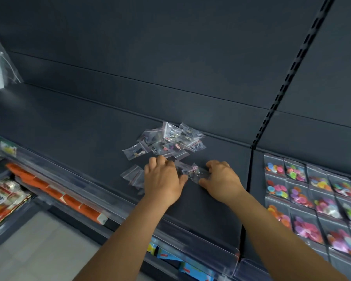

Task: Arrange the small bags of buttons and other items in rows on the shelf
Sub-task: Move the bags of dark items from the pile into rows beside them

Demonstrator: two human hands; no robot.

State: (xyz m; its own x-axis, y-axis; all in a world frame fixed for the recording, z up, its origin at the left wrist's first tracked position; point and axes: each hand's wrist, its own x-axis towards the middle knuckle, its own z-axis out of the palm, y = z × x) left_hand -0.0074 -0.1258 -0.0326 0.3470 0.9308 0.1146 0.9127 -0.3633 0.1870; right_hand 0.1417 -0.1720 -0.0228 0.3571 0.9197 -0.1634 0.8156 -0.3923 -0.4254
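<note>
A loose heap of small clear zip bags (168, 141) lies on the dark shelf (79, 126), near its back. One small clear bag (193, 171) with tiny dark and pink pieces lies between my hands. My left hand (162, 179) rests palm down on the shelf, its thumb touching that bag. My right hand (221, 179) pinches the bag's right side with thumb and fingers. Two or three flat clear bags (133, 174) lie just left of my left hand, partly hidden under it.
On the neighbouring shelf section to the right, bags of coloured buttons (312, 195) lie in neat rows. A slotted upright (280, 94) divides the sections. A clear plastic lip (190, 234) runs along the front edge. Lower shelves hold orange boxes (55, 191) and packets (4, 197).
</note>
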